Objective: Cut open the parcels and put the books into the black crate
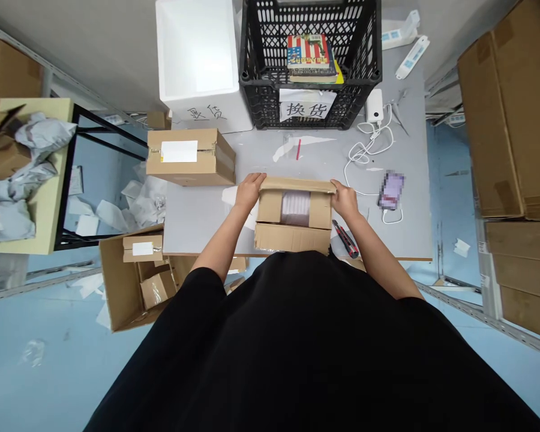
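- Along the near edge of the grey tabletop (198, 222), an open cardboard box (291, 238) sits roughly midway between the side edges, with a pale wrapped stack (296, 208) showing inside.
- My left hand (249, 191) and right hand (344, 200) are both closed over the far flap (296, 185), one at each end, gripping the box there.
- I judge the box light, with stiff walls but a flap that will bend easily. I'd take hold low on the side walls, not by that flap.
- The wrapped stack looks soft and could slide if tilted.
- It's plain brown corrugated board, with the flaps standing apart.
- Just beside the near right corner lies a red-and-black utility knife (345, 238), and a phone (391, 190) lies further right.
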{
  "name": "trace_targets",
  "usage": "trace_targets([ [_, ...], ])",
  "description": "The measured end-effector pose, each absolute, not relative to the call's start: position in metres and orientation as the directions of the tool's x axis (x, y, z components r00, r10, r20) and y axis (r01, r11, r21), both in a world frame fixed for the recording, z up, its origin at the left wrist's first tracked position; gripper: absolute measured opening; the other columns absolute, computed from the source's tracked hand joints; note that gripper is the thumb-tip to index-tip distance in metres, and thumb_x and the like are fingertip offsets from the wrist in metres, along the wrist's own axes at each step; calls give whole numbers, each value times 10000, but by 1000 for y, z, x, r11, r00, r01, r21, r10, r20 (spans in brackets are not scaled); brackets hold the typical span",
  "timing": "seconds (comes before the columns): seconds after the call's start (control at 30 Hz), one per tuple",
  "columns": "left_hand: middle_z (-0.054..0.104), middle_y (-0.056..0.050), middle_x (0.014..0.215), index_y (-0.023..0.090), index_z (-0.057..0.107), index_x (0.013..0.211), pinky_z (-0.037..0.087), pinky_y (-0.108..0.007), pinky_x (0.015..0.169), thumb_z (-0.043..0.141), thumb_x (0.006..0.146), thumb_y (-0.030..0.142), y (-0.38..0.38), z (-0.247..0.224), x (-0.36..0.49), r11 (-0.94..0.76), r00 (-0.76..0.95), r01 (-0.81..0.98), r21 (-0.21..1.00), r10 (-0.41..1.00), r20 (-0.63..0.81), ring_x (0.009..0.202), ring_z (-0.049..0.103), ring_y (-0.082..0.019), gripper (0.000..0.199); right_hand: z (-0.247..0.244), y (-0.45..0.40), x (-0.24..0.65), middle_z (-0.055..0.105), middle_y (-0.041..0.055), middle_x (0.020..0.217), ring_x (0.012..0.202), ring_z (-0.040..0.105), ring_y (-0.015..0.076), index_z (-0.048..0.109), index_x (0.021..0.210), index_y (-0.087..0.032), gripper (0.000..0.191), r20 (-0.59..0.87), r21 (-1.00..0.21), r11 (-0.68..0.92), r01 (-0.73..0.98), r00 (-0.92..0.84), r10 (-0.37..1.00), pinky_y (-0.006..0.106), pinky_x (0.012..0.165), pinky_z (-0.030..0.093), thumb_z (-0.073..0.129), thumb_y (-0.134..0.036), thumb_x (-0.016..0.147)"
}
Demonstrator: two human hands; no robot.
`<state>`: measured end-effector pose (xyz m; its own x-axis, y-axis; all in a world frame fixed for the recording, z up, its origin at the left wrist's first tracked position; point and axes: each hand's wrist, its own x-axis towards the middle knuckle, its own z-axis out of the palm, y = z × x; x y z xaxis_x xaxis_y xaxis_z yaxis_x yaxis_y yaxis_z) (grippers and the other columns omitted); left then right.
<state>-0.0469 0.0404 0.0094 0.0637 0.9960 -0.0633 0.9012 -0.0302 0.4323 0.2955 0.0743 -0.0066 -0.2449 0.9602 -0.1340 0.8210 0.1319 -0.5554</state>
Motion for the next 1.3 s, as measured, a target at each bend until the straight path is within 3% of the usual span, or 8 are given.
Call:
trace_targets([
  [0.2,697,-97,1121,225,712,1031,437,-349,984,487,936,271,51,6,-41,48,-49,815,577,999,-15,1111,591,-256,248,-2,78,304,718,98,782,844,680,312,691,1007,-224,307,-97,-545,107,832,-189,977,386,823,466,408,-335,964],
  [0.4,471,11,666,210,434,620,385,-265,703,618,875,429,68,-6,-33,262,-330,509,820,939,-95,690,473,-147,382,-5,97,288,580,23,648,690,562,199,457,642,-243,396,-109,-698,-63,713,-18,994,320,728,421,471,-504,940],
  [0.53,357,46,631,215,347,629,339,-239,627,629,832,350,74,-14,-21,410,-406,222,885,864,-298,633,398,-113,372,-17,104,275,540,-1,639,665,520,175,429,629,-251,409,-192,-802,-226,553,120,974,304,682,426,477,-559,892],
  [0.8,624,-18,928,199,526,965,474,-289,779,623,771,280,76,-21,-9,624,-467,38,781,702,-538,834,586,-165,232,-39,98,265,512,-5,614,692,516,194,412,620,-265,437,-216,-794,-322,515,257,942,332,758,464,449,-604,894],
  [0.93,665,-48,1051,196,600,1067,491,-313,876,612,814,321,71,-23,-11,595,-485,96,798,728,-484,972,626,-200,282,-37,95,264,576,4,712,764,554,182,463,692,-239,387,-224,-798,-326,506,252,941,322,821,464,438,-543,930],
  [1.07,621,-110,1292,207,571,1274,446,-358,1038,621,880,416,57,-13,-8,479,-569,279,832,781,-259,1159,610,-238,449,-27,82,270,636,64,982,936,600,190,544,997,-196,347,-121,-844,-216,490,217,969,351,900,487,424,-519,959],
  [1.2,384,-184,1554,186,323,1517,333,-409,1179,616,902,468,26,9,14,384,-613,491,782,790,-3,1440,406,-283,737,-8,48,264,502,184,1322,1259,486,296,449,1338,-162,567,141,-716,14,698,125,982,513,1084,398,528,-536,920],
  [1.3,228,-244,1626,115,139,1582,225,-484,1239,709,814,497,-3,21,41,462,-613,613,641,790,15,1532,219,-354,1030,5,17,244,337,247,1490,1423,305,363,277,1506,-118,786,130,-595,53,802,31,991,592,1160,287,559,-530,899],
])
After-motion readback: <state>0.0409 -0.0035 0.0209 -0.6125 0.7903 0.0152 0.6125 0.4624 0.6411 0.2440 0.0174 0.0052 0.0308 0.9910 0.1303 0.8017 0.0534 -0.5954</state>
